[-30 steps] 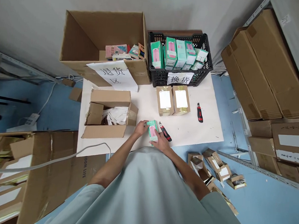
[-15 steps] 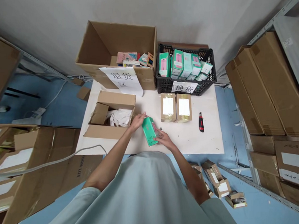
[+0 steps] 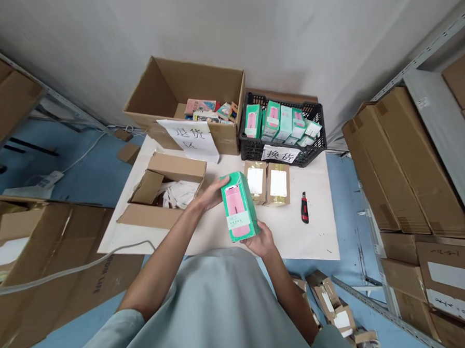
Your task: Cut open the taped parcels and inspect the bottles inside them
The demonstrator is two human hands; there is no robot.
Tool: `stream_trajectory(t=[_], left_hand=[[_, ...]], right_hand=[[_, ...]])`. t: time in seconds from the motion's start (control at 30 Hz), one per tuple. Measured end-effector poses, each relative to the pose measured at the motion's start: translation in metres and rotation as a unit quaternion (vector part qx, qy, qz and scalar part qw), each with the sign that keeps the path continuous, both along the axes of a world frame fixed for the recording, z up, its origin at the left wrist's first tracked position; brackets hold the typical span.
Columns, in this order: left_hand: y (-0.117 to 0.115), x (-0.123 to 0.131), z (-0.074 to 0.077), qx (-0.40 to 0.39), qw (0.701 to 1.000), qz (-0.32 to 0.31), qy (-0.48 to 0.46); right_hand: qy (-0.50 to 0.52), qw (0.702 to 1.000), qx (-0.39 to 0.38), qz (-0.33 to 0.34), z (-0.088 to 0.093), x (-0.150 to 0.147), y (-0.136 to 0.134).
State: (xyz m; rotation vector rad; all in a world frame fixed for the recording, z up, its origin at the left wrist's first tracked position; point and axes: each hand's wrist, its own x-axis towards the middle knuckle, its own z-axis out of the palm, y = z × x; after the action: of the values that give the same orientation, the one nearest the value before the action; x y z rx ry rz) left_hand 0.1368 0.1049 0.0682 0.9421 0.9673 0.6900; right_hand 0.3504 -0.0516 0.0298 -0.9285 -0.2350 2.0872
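The person holds a green box (image 3: 236,210) above the near part of the table (image 3: 314,240), tilted, its pink-printed face turned up. The 2 hands are apart from each other but both closed on it: the left hand (image 3: 211,193) grips the upper left corner with the thumb over the edge, and the right hand (image 3: 260,241) supports the lower right end from below.

The likeliest trouble is a slip. The grip sits at opposite corners, so if the left thumb loosens, the box could pivot over the right fingers and drop at the table's near edge, denting a corner or reaching the floor (image 3: 356,191).

Its far end overlaps the 2 small cartons (image 3: 279,181) in view; whether it touches them cannot be told, but a careless swing that way could knock them. To the right lies a cutter (image 3: 304,208); a wide sweep of the right arm could push it, and whether its blade is out is too small to tell. On the left, the forearm passes close to the open carton (image 3: 148,216), so a sleeve or elbow might catch its flap.
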Motion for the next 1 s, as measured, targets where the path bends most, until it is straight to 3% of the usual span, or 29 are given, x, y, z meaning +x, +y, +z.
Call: stream_trajectory(t=[0.13,0.3,0.43,0.53,0.67,0.83,1.0], left_hand=[[0.008,0.014,0.002,-0.009,1.0,0.011,0.024],[0.022,0.05,0.004,0.028,0.993,0.058,0.096],[0.026,0.077,-0.003,0.018,0.981,0.078,0.178],[0.035,0.094,-0.009,0.077,0.975,0.102,0.18],[0.056,0.124,0.0,0.184,0.968,0.11,0.132],[0.088,0.161,0.034,0.259,0.953,0.107,0.112],[0.135,0.149,0.069,0.297,0.935,0.169,0.09]], right_hand=[[-0.001,0.999,0.042,0.013,0.002,0.013,0.003],[-0.117,0.981,0.138,0.067,0.013,0.037,0.006],[-0.182,0.973,0.139,-0.016,0.011,0.042,0.007],[-0.173,0.971,0.141,-0.091,0.01,0.043,0.02],[-0.182,0.956,0.181,-0.145,0.033,0.056,0.066],[-0.235,0.91,0.277,-0.2,0.088,0.078,0.159],[-0.279,0.888,0.296,-0.213,0.126,0.065,0.256]])
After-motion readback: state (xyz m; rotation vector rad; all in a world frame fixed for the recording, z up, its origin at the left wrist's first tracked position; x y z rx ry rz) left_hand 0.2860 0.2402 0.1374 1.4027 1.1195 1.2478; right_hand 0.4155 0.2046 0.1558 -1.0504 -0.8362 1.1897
